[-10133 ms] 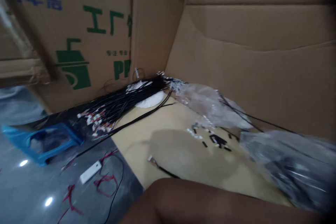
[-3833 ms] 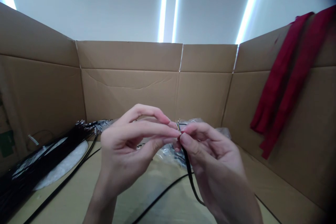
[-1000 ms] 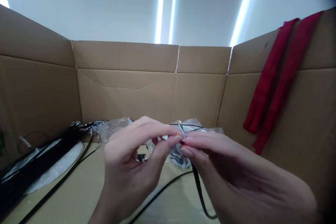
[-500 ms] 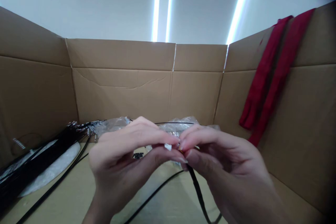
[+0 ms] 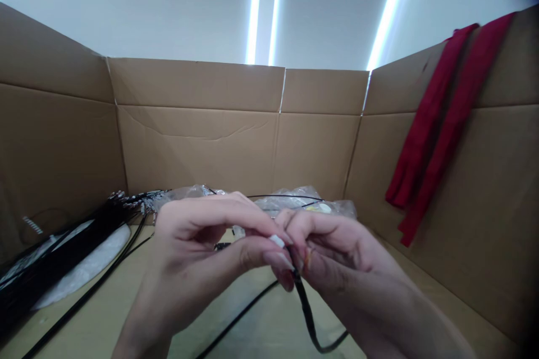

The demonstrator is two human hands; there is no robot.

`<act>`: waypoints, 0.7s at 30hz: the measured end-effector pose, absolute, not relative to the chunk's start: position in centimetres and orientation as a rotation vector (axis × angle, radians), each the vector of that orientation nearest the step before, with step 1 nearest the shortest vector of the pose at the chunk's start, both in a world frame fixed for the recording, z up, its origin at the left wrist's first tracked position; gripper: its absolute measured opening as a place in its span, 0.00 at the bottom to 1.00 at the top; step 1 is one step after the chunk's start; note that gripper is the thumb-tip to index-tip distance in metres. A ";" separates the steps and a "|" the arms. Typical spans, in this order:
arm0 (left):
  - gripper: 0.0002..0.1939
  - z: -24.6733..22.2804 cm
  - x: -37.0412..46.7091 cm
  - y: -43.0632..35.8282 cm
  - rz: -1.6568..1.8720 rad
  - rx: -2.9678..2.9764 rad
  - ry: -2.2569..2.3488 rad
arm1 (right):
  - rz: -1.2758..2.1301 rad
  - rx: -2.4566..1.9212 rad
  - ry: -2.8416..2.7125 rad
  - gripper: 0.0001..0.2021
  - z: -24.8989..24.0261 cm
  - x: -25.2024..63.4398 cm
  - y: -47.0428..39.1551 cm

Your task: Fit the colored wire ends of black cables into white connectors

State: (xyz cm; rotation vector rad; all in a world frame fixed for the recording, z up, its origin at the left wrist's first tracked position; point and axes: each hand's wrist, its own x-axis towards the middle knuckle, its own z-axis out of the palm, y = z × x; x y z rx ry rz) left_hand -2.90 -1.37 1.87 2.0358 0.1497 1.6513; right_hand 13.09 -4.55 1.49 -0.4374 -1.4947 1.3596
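Observation:
Near the middle of the view, my left hand (image 5: 210, 252) pinches a small white connector (image 5: 277, 241) between thumb and fingertips. My right hand (image 5: 337, 258) touches it from the right, its fingers closed around the end of a black cable (image 5: 306, 308) just beside the connector. A thin orange-yellow wire (image 5: 307, 258) shows by the right thumb. From the fingertips the cable hangs down and curves to the right, passing behind my right wrist. The exact join between cable and connector is hidden by the fingers.
A bundle of black cables (image 5: 63, 258) with light-coloured ends lies at the left on white plastic. Clear plastic bags (image 5: 290, 199) rest along the back. Cardboard walls (image 5: 197, 134) enclose the table (image 5: 101, 314). Red cloth strips (image 5: 438, 129) hang over the right wall.
The fingertips and white connector have shifted slightly lower and to the right. My right fingers have turned, and the orange-yellow wire now shows beside the right thumb.

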 end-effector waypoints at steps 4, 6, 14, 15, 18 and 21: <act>0.04 2.0 -3.0 -1.7 1.526 1.902 0.128 | 1.474 -0.409 -1.489 0.05 1.7 13.1 -4.2; 0.06 2.0 -3.1 -1.8 1.451 1.860 0.111 | 1.503 -0.454 -1.472 0.07 1.6 13.1 -4.1; 0.09 1.9 -3.0 -1.6 1.197 1.634 0.234 | 1.674 -0.415 -1.428 0.05 1.5 13.2 -3.2; 0.10 2.0 -3.0 -1.5 1.182 1.631 0.246 | 1.694 -0.401 -1.412 0.04 1.5 13.2 -3.0; 0.11 2.0 -3.2 -1.2 1.169 1.619 0.260 | 1.760 -0.382 -1.357 0.04 1.4 13.0 -2.7; 0.09 2.0 -3.5 -1.0 1.183 1.627 0.274 | 1.787 -0.373 -1.343 0.07 1.3 12.8 -2.7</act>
